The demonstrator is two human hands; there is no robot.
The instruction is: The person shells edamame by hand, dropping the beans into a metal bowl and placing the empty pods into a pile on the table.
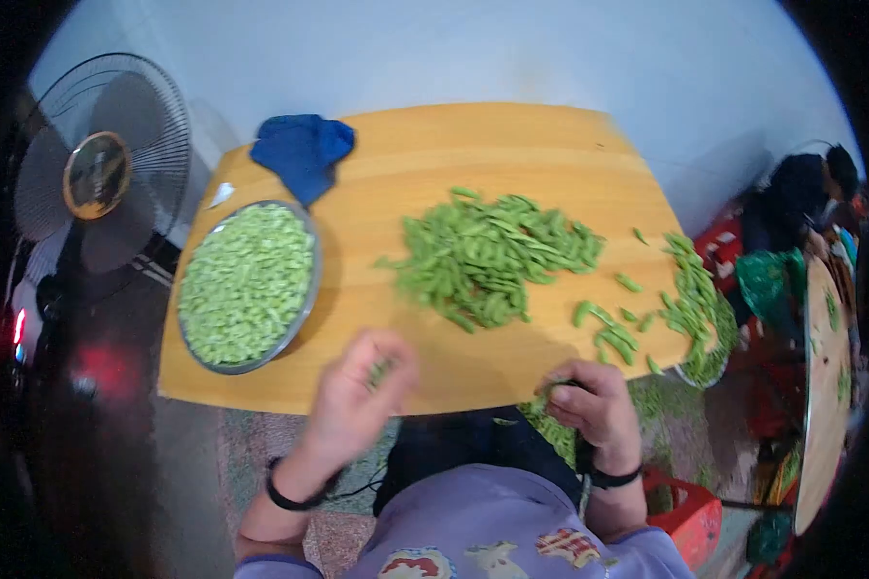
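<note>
My left hand [362,391] is curled closed near the table's front edge, a little blurred, with some green bean [379,372] showing between thumb and fingers. Over the front edge to the right, my right hand [597,400] has thumb and fingers closed on a green bean pod [562,386], mostly hidden by the fingers. A heap of green bean pods [497,256] lies at the table's middle, beyond both hands. To the left, a round metal bowl [311,289] is full of shelled pale green beans [246,289].
A blue cloth [304,154] and a small white scrap [221,195] lie on the wooden table [386,145]. More pods [690,299] spread over the right edge. A fan [101,174] stands left. Another person [792,198] sits right, by a second table [821,405]. A red stool [686,521] is low right.
</note>
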